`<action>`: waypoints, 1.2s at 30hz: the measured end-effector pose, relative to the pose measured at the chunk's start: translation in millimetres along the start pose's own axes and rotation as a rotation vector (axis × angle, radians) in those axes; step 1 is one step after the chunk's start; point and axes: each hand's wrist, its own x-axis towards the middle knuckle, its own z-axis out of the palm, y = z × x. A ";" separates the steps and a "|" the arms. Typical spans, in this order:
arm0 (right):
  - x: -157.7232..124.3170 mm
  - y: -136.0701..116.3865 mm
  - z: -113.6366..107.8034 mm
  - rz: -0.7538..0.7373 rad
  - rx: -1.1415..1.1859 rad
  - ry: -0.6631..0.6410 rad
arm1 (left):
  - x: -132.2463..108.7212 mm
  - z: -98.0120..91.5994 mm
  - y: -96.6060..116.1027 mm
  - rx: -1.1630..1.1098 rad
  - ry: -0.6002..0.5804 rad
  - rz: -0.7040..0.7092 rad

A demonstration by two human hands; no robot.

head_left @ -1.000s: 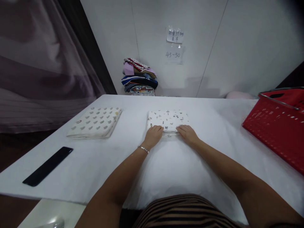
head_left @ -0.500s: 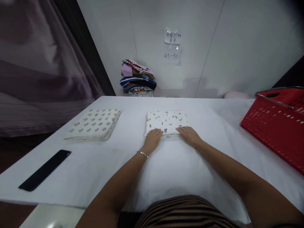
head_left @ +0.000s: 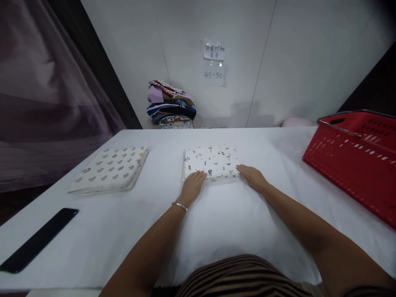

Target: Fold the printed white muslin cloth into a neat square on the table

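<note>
A folded white cloth (head_left: 213, 160) with small scattered prints lies flat on the white table in front of me. My left hand (head_left: 193, 186) rests on its near left edge, fingers stretched out and lying flat. At the near right corner, my right hand (head_left: 252, 176) touches the cloth with its fingertips, fingers extended. Neither hand grips anything. Off to the left sits a second folded cloth (head_left: 111, 168), cream with rows of grey motifs.
A long dark flat object (head_left: 40, 239) lies at the table's left front. On the right stands a red plastic basket (head_left: 349, 169) with a metal handle. Behind the white table (head_left: 148, 231), a stack of folded fabrics (head_left: 171, 105) rises against the wall, below taped paper signs (head_left: 213, 62).
My right hand has slid rightward along the cloth's near edge to its corner. The left hand stays on the near left edge. The view has turned slightly to the right.
</note>
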 end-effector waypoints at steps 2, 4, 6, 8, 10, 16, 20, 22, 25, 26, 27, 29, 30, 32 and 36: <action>-2.5 -0.7 1.6 0.011 0.020 0.006 | -0.4 -1.2 0.6 0.001 -0.020 0.001; -5.1 -1.2 2.3 0.006 0.036 0.004 | -0.9 -3.3 1.0 0.006 -0.040 0.000; -7.1 -1.7 2.1 0.002 0.051 0.001 | -2.2 -5.8 0.6 0.015 -0.050 -0.004; -8.3 -2.1 1.7 0.013 0.062 0.002 | -4.9 -8.3 -0.8 0.035 -0.037 -0.039; -9.0 -2.2 1.4 0.030 0.071 0.000 | -8.9 -10.4 -2.9 0.054 -0.024 -0.095; -7.3 -8.6 -4.5 0.052 0.061 -0.035 | -21.1 -9.4 -3.6 0.049 -0.024 -0.141; 7.5 -33.6 -13.9 0.029 0.040 -0.004 | -21.4 -5.6 0.0 0.043 0.007 -0.158; 19.2 -49.9 -14.8 -0.025 0.061 -0.002 | -20.7 -4.7 1.1 0.042 0.012 -0.172; 33.5 -66.4 -6.9 -0.064 0.075 -0.051 | -20.6 -5.6 1.5 0.023 0.026 -0.183; 35.8 -68.5 -2.6 -0.065 0.073 -0.069 | -20.8 -6.7 1.4 0.010 0.028 -0.187; 36.5 -69.1 1.8 -0.064 0.071 -0.082 | -21.2 -8.1 1.2 -0.005 0.032 -0.195; 34.5 -67.7 9.1 -0.068 0.070 -0.083 | -22.2 -11.8 0.4 -0.043 0.045 -0.219; 32.5 -66.5 11.4 -0.071 0.070 -0.074 | -22.9 -13.8 -0.2 -0.063 0.056 -0.236; 28.5 -65.0 12.9 -0.074 0.071 -0.054 | -24.5 -17.4 -2.0 -0.102 0.082 -0.274; 25.3 -66.6 10.1 -0.054 0.105 -0.042 | -28.2 -20.4 -6.5 -0.180 0.110 -0.335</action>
